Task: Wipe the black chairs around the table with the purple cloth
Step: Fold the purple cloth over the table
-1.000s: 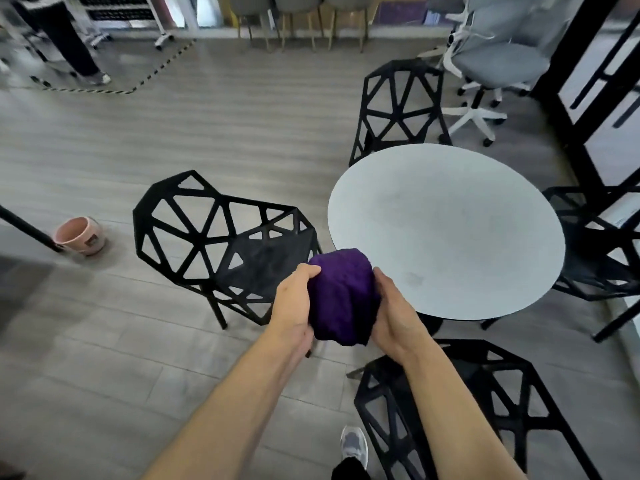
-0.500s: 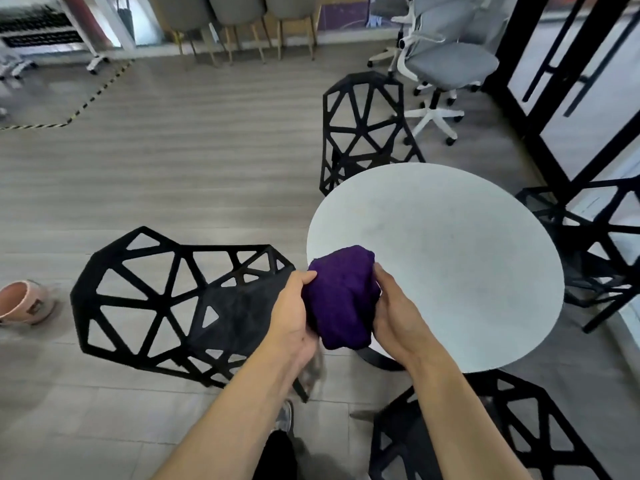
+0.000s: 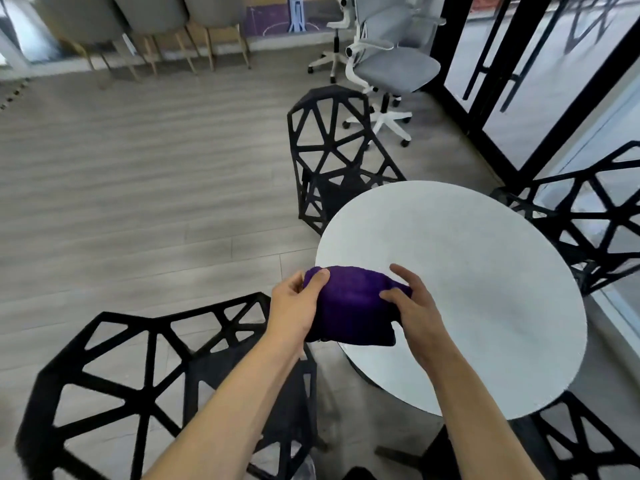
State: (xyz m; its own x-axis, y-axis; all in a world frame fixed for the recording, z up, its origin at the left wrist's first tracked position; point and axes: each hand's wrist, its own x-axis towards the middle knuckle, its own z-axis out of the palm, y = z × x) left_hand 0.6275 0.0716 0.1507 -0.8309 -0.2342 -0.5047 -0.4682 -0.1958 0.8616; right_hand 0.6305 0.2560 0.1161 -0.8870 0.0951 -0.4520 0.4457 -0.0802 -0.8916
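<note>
**Purple cloth** point(image 3: 349, 306): folded into a thick bundle; held in the air between both hands. Overlaps the near-left rim of the table point(image 3: 467, 271) in the head view. Contact with the tabletop: cannot tell.

**Left hand** point(image 3: 294, 306): grips the left end of the bundle. Thumb lies on top of the fabric; remaining fingers curl round the far side, mostly hidden.

**Right hand** point(image 3: 412, 306): grips the right end of the bundle. Thumb presses onto the upper face; index finger lifts clear of the fabric and points toward the tabletop. Lower fingers hidden beneath the cloth.

**Table**: round, pale top, dark pedestal visible under the near edge.

**Black chairs**, open triangular lattice, four around the table:
- near-left chair point(image 3: 221, 386): directly below the left forearm, backrest toward the left.
- far chair point(image 3: 332, 192): beyond the table, seat tucked partly under the rim.
- right chair point(image 3: 575, 251): close against the right side of the table.
- near-right chair point(image 3: 533, 431): at the lower right, partly cut off by the frame edge.

**Surroundings**: grey wood-plank floor point(image 3: 138, 168). Grey office chair point(image 3: 394, 67) on a white wheeled base behind the far chair. Row of grey chairs point(image 3: 149, 15) with wooden legs along the back wall. Black-framed glass panels point(image 3: 519, 64) at the right.
</note>
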